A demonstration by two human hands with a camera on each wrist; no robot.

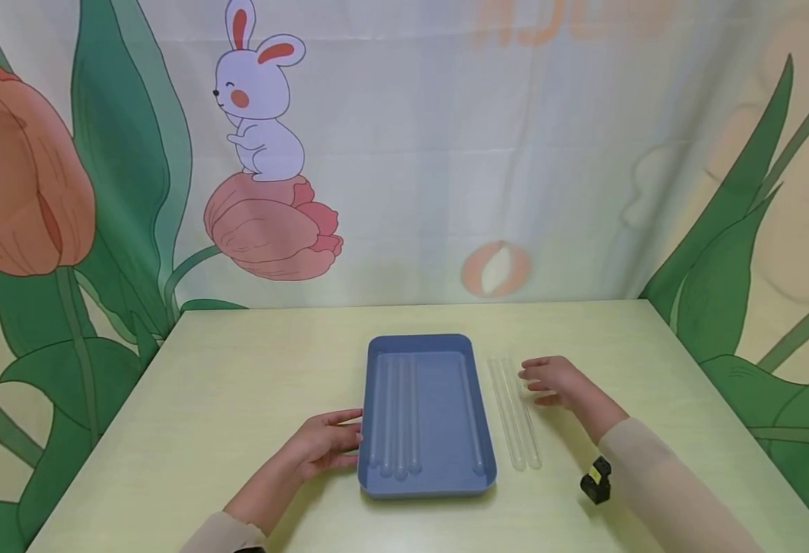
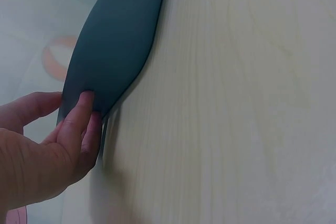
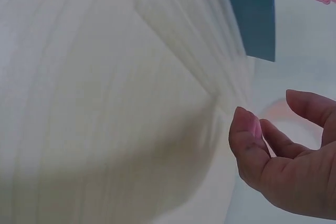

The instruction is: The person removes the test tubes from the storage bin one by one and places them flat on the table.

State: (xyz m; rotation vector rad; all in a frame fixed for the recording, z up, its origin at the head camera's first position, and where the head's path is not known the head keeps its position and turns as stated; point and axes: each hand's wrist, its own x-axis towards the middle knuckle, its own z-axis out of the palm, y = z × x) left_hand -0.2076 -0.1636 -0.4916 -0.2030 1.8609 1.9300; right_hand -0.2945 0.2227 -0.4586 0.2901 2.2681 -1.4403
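A blue rectangular tray (image 1: 439, 430) lies on the table, in the middle of the head view. Several clear test tubes (image 1: 400, 415) are lined up along its left side, and one more test tube (image 1: 472, 415) lies by its right wall. My left hand (image 1: 324, 444) touches the outside of the tray's left wall with its fingers extended. To the right of the tray, more clear test tubes (image 1: 511, 418) lie side by side on the table, rounded ends toward me. My right hand (image 1: 552, 382) is just beside their far part, fingers loosely bent and holding nothing; a gap shows between thumb and fingers in the right wrist view.
The pale wooden table (image 1: 203, 399) extends on both sides of the tray. Behind it hangs a curtain (image 1: 411, 153) printed with a rabbit and tulips. A small black device (image 1: 596, 481) sits at the right sleeve (image 1: 667, 476).
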